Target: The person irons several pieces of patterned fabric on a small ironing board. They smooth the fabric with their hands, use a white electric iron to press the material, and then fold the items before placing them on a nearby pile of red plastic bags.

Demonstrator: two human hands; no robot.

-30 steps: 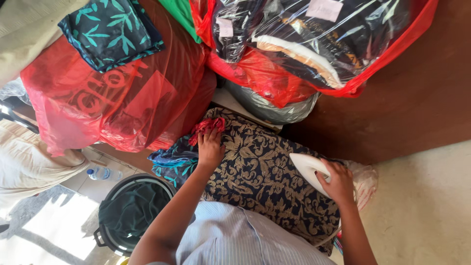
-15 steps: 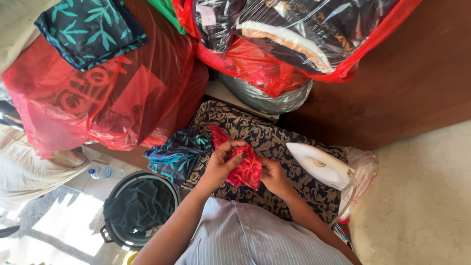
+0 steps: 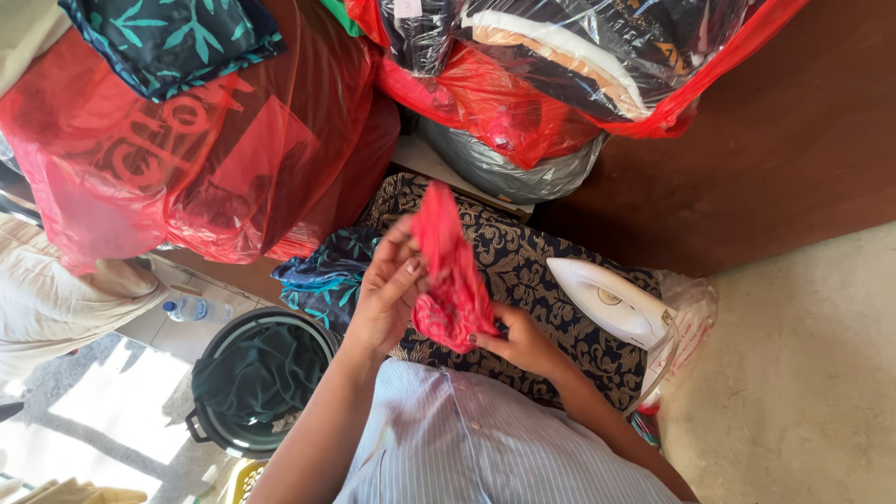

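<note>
I see my left hand (image 3: pixel 387 294) and right hand (image 3: pixel 523 341) both pinching the small red cloth (image 3: pixel 453 271), which now stands lifted and stretched upward off the patterned ironing pad (image 3: pixel 523 271); half a second ago it was bunched low between the palms, and a second ago my right hand was on the white iron (image 3: pixel 611 303). That iron now rests alone on the pad, just right of my hands. I judge the cloth is being opened out before pressing. Farther off lie red plastic bags (image 3: pixel 187 159) of folded garments.
</note>
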